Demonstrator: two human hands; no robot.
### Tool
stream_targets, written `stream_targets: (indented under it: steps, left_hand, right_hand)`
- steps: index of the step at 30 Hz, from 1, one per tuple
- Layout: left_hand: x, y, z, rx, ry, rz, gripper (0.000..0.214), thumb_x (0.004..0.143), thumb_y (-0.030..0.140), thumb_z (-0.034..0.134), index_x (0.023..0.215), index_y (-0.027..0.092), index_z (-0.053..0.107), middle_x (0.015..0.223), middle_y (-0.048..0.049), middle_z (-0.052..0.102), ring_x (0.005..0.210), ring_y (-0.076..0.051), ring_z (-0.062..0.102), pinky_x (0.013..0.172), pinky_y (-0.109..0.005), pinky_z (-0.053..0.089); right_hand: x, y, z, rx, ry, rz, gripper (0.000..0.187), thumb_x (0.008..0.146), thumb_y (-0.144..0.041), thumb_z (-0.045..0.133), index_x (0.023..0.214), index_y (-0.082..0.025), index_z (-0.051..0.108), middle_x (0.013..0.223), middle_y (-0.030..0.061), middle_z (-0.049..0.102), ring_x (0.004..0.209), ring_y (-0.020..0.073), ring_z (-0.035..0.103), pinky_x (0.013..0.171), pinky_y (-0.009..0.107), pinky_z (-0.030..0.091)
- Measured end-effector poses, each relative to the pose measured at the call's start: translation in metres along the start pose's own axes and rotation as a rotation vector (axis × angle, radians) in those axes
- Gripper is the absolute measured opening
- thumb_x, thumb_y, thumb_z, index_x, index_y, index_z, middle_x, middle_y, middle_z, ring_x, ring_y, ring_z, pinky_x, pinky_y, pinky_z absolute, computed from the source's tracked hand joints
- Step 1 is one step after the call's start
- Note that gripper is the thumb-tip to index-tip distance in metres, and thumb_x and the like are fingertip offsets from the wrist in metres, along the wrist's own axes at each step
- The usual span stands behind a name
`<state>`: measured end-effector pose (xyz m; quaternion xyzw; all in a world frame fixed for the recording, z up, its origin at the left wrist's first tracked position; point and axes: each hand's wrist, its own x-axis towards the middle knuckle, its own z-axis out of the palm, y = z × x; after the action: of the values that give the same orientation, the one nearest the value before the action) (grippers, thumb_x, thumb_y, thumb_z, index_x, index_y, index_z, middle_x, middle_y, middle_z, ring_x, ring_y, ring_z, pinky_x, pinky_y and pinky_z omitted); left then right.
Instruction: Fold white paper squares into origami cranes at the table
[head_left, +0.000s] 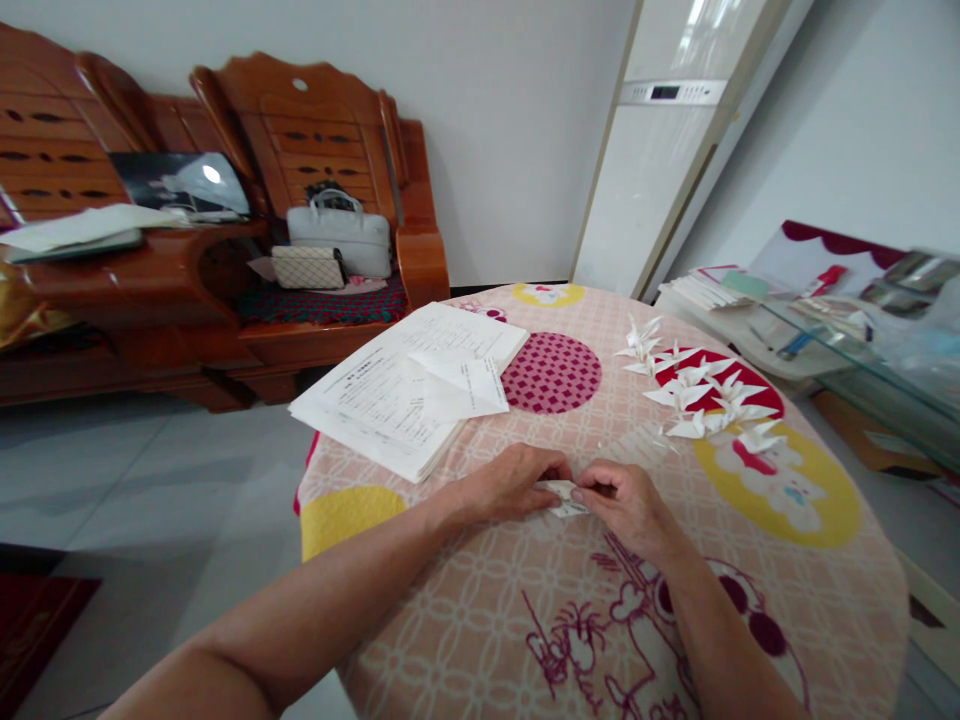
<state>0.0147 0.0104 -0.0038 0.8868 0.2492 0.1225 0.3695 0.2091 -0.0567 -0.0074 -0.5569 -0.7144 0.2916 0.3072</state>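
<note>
Head view. Small folded paper (571, 508), one: between the hands, low at the tablecloth (465, 610), apparently for support. Left hand (517, 482): thumb and fingers closed on its left end. Right hand (628, 505): thumb and fingertips pinched on its right end, likely steadying it. Printed sheets (382, 400), stacked: beyond the left hand, seemingly within reach. Paper cranes (686, 392), several: grouped rightward, presumably leaving room.

- Indoor light, soft and moderately bright, with a cool cast on the wall (510, 130).
- Streaky glare on the upper air conditioner (667, 150); a round bright spot on the dark shiny panel (176, 185).
- Dark shadow beneath the wooden bench (322, 345).
- White paper birds (686, 385) look pale, with little detail.
- Print on the paper stack (367, 390) is blurred.
- Wide-angle stretching slants the right side.
</note>
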Motion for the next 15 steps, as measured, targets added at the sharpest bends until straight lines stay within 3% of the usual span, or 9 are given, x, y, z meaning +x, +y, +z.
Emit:
stream_targets:
  steps: [9,12,15]
  left_hand:
    - [-0.0002,0.008,0.002,-0.091,0.105,-0.065,0.03,0.074,0.009,0.056,0.103,0.016,0.06,0.079,0.0012,0.065,0.07,-0.012,0.058,0.064,-0.021,0.04]
    - [-0.0002,0.0065,0.0056,-0.085,0.165,-0.028,0.031,0.075,0.009,0.055,0.105,0.017,0.057,0.083,0.0007,0.066,0.074,-0.012,0.059,0.066,-0.021,0.041]
    - [-0.0008,0.0046,0.0076,-0.027,0.205,0.01,0.032,0.075,0.008,0.054,0.106,0.018,0.055,0.084,0.0007,0.065,0.076,-0.013,0.059,0.067,-0.022,0.042]
  right_hand:
    - [-0.001,0.0021,0.0016,0.144,-0.03,0.049,0.013,0.081,-0.023,0.059,0.077,-0.015,0.069,0.067,0.0006,0.065,0.061,0.0136,0.056,0.055,0.023,0.04]
    - [-0.0008,0.0011,0.0037,0.135,0.029,0.041,0.01,0.08,-0.021,0.061,0.077,-0.015,0.069,0.066,0.0002,0.065,0.059,0.0134,0.056,0.054,0.023,0.04]
    - [0.0004,0.0023,0.0068,0.037,0.129,-0.057,0.008,0.08,-0.018,0.061,0.076,-0.016,0.068,0.067,0.0015,0.064,0.061,0.0145,0.057,0.057,0.024,0.042]
